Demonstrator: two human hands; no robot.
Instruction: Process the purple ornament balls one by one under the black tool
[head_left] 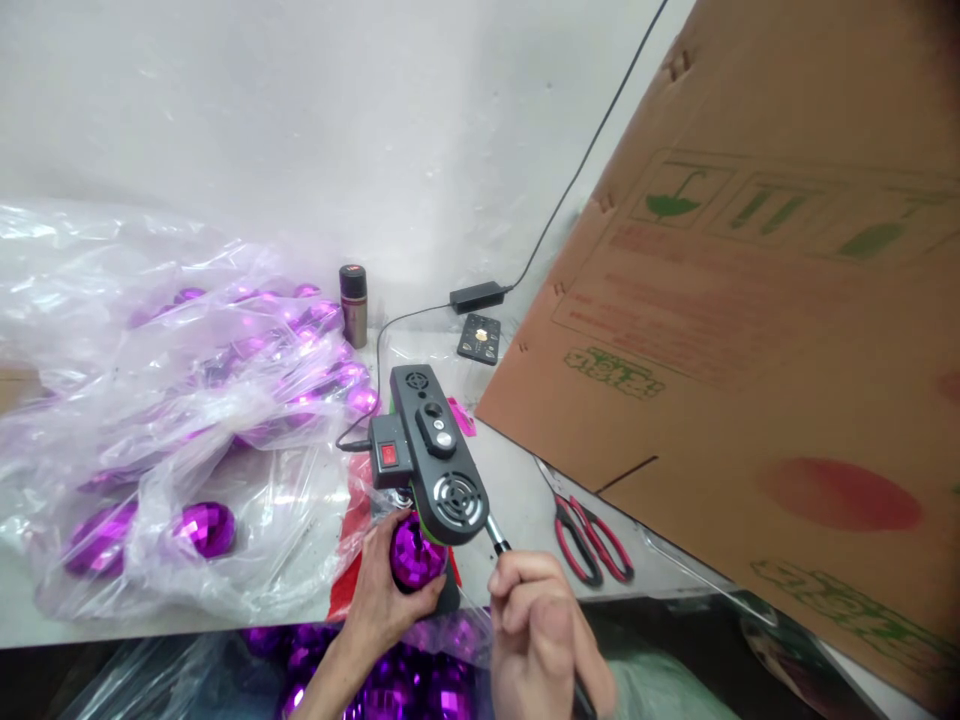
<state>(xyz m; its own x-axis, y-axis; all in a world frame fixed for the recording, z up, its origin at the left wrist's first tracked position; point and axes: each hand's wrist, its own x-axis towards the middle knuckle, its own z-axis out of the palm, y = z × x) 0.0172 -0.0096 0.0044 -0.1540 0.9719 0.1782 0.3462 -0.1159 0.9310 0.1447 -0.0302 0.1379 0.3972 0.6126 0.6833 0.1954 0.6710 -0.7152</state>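
Note:
Under the rounded end of a dark grey device (439,455) with round grilles and a red switch, my left hand (379,590) grips a shiny purple faceted ball (418,555). Its fingers wrap the ball's left and lower sides. My right hand (544,620) is closed around a slim black-handled tool (499,540) with a silver shaft. The tool's upper end meets or passes behind the device's edge, so its tip is hidden. More purple balls (386,690) lie below the table edge, beneath my hands.
Clear plastic sheeting (172,430) covers several purple balls at the left. A spray can (353,305), a power adapter (477,296) and a small black box (478,339) stand behind. Red-handled scissors (592,540) lie right, beside a large cardboard box (750,350).

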